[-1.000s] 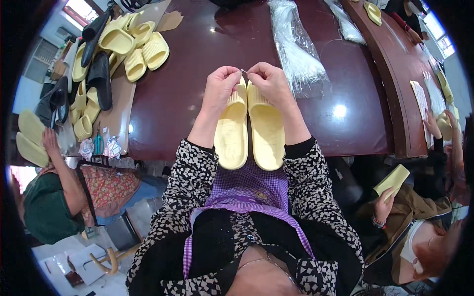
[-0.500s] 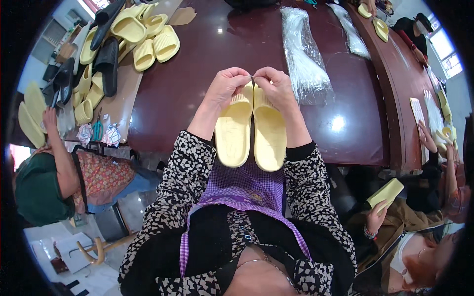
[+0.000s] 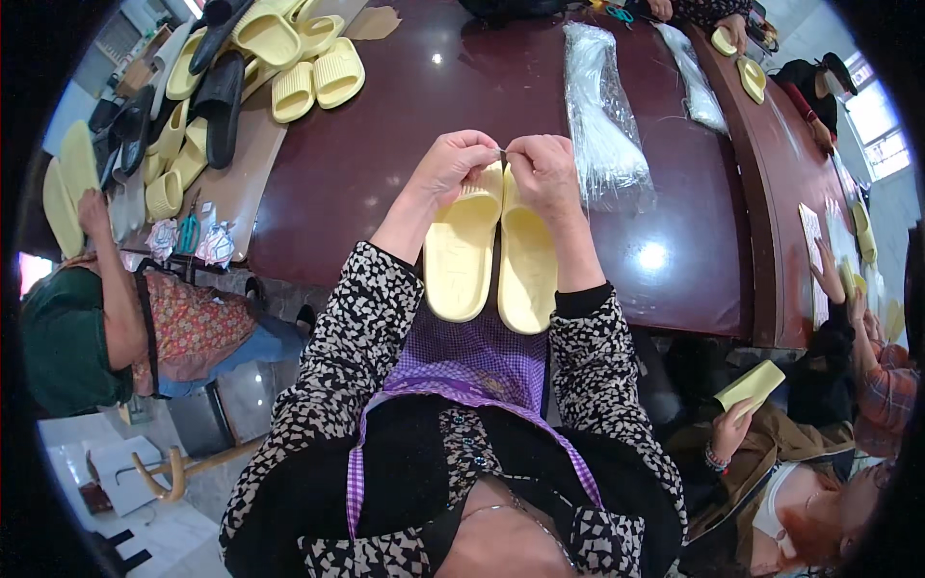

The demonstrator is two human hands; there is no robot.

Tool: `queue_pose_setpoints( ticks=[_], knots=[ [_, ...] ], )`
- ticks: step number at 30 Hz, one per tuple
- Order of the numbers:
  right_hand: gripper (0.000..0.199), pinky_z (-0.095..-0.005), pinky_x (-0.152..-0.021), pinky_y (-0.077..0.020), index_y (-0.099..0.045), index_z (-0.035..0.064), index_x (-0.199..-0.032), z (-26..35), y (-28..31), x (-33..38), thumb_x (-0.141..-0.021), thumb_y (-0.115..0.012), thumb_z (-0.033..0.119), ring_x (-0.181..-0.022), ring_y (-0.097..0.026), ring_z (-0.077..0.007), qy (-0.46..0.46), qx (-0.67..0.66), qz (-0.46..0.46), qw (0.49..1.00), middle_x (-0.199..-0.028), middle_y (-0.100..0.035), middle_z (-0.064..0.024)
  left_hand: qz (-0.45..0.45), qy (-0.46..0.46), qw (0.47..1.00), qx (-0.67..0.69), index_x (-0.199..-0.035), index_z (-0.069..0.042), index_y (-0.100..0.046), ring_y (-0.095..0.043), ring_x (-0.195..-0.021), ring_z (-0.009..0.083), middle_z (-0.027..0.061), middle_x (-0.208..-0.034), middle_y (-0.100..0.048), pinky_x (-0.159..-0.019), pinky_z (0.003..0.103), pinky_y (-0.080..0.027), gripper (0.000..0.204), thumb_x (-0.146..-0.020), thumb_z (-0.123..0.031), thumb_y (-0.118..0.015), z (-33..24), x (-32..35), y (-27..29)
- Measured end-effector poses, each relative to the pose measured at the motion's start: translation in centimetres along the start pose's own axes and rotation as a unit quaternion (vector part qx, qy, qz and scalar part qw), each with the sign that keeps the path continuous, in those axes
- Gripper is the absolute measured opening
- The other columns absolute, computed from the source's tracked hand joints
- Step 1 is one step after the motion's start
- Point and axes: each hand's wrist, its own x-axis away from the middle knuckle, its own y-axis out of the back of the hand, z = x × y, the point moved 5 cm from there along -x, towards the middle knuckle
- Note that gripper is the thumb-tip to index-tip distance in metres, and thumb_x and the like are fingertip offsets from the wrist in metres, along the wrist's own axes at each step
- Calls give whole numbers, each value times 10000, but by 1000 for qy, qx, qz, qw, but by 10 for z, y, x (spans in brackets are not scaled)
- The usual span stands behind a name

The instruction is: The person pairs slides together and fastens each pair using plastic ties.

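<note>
Slippers: my pair of yellow slippers (image 3: 491, 255) lies side by side at the desk's (image 3: 366, 164) near edge, heels overhanging toward me.
Left hand: my left hand (image 3: 453, 169) pinches a small dark piece at the toe ends.
Right hand: my right hand (image 3: 546, 173) pinches it too, fingertips meeting.
Nearby: clear plastic bags (image 3: 602, 120) just beyond my right hand.

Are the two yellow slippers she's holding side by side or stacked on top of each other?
Side by side. The yellow slippers lie next to each other, footbeds up, heels toward the person, while the left hand and right hand pinch something small at the toe ends.
</note>
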Motion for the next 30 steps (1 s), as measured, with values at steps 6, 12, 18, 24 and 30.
queue_pose_setpoints(
  ticks=[6, 12, 18, 24, 30],
  knots=[
    [38, -333, -779, -413, -650, 73, -762, -2, -5, 2, -747, -634, 42, -714, -609, -199, -3, -3, -5, 1000, -714, -631, -45, -1, -4, 1000, -12, -837, -63, -653, -477, -552, 31, -23, -712, -611, -514, 158, -375, 36, -807, -48, -666, 2, 2, -6],
    [59, -331, -662, -475, -656, 21, -832, -14, 15, -5, -792, -652, 63, -694, -620, -200, -56, -14, -118, 991, -739, -639, -88, -129, -116, 985, 3, -949, -21, -638, -541, -628, 55, 13, -823, -620, -551, 179, -424, 120, -836, -22, -600, -8, 6, -3],
    [172, -336, -639, -503, -663, 11, -929, 24, 45, 35, -824, -654, 147, -688, -642, -248, -208, 9, 76, 975, -770, -651, -151, -272, -191, 940, -69, -1065, -4, -597, -592, -711, 97, 60, -970, -627, -608, 212, -473, 209, -870, -11, -522, -28, 43, 51],
    [335, -390, -618, -522, -626, -4, -776, 42, 9, 68, -860, -584, 317, -635, -653, -302, -253, 113, 241, 930, -680, -641, -172, -293, -166, 921, -197, -1062, 19, -592, -570, -710, 91, 46, -934, -615, -646, 219, -472, 198, -888, -25, -509, 7, 45, 79],
    [317, -397, -578, -520, -602, 11, -727, 35, -3, 69, -868, -569, 293, -582, -642, -303, -287, 175, 205, 919, -632, -629, -157, -250, -253, 864, -356, -1062, 41, -588, -559, -707, 88, 39, -910, -617, -669, 227, -470, 203, -893, -36, -505, 16, 43, 67]
  ],
)
